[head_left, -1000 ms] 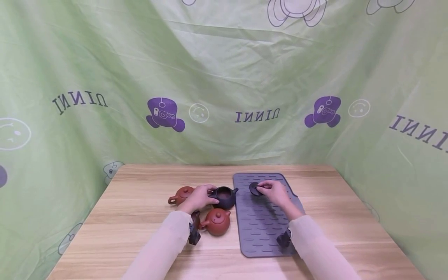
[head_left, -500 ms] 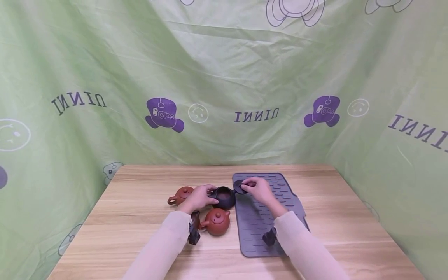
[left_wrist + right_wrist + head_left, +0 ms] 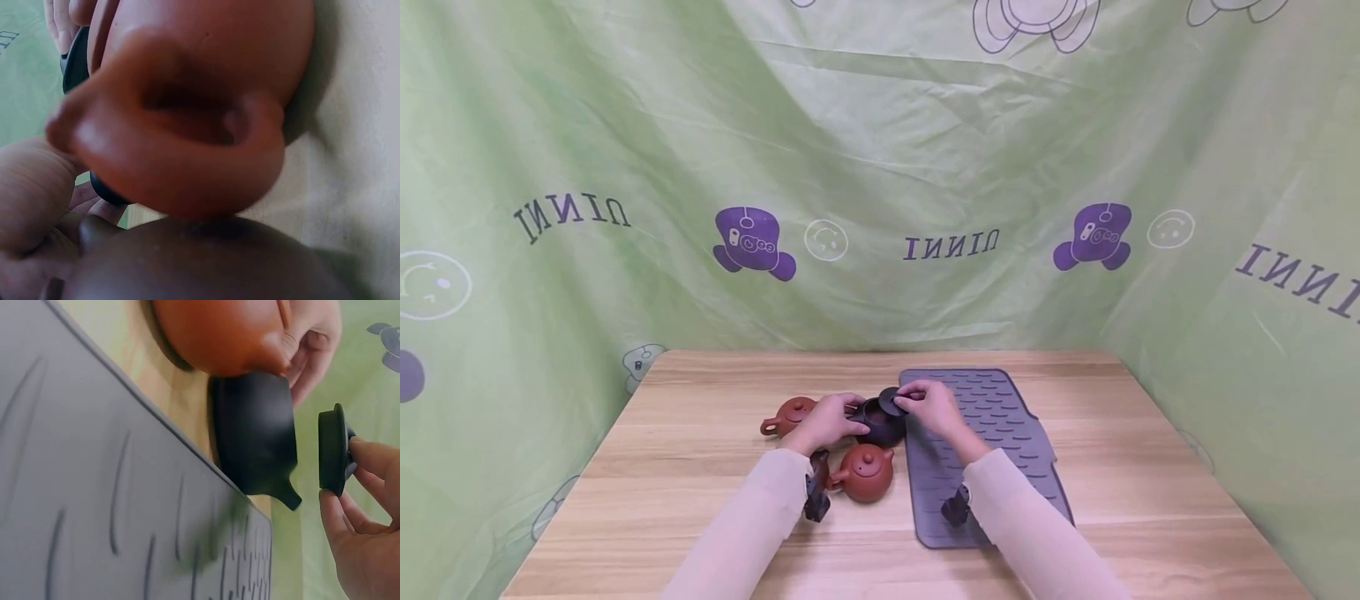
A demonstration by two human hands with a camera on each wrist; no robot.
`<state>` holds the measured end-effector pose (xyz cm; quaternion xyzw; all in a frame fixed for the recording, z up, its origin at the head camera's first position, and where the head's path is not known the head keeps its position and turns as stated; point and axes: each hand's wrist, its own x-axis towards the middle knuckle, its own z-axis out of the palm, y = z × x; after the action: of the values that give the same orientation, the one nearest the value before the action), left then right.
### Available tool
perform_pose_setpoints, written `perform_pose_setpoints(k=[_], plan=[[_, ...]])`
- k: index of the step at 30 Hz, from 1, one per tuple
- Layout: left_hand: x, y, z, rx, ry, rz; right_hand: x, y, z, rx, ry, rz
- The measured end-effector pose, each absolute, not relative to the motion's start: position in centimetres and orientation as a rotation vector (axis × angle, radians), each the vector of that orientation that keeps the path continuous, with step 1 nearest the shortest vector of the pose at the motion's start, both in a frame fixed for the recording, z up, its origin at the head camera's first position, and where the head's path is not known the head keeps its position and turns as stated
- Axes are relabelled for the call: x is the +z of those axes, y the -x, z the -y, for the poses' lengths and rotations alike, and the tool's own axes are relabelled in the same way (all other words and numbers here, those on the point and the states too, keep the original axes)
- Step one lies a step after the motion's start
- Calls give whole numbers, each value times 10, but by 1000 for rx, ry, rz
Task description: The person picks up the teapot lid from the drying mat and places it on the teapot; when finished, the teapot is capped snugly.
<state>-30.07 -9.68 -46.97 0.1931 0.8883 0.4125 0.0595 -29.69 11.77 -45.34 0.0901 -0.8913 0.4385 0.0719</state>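
My right hand point(image 3: 934, 407) pinches the knob of a round black lid point(image 3: 891, 402). In the head view this lid overlaps the far right part of the black teapot's point(image 3: 883, 431) mouth; the right wrist view shows a gap between lid point(image 3: 334, 450) and pot point(image 3: 253, 431). My left hand point(image 3: 829, 422) grips the black teapot from its left, thumb on the near side and fingers on the far side. A lidded reddish-brown teapot point(image 3: 865, 475) stands just in front. Behind the left hand, a second reddish-brown teapot point(image 3: 790, 415) is partly covered.
A grey ridged mat point(image 3: 992, 433) lies right of the teapots, its edge close to the black one. Beside my left wrist a dark brown rounded pot point(image 3: 206, 269) touches the front teapot's handle point(image 3: 181, 169). Green printed cloth point(image 3: 880, 308) hangs behind the wooden table point(image 3: 700, 483).
My right hand has carried the black lid leftward from over the mat to the black teapot's mouth. The left hand and the teapots have stayed in place.
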Motion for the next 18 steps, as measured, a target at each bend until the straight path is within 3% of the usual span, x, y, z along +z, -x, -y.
perform_pose_setpoints(k=[18], plan=[[-472,301,97,1275,-597,-2698,-463,297,-97,1305,-308,2657]])
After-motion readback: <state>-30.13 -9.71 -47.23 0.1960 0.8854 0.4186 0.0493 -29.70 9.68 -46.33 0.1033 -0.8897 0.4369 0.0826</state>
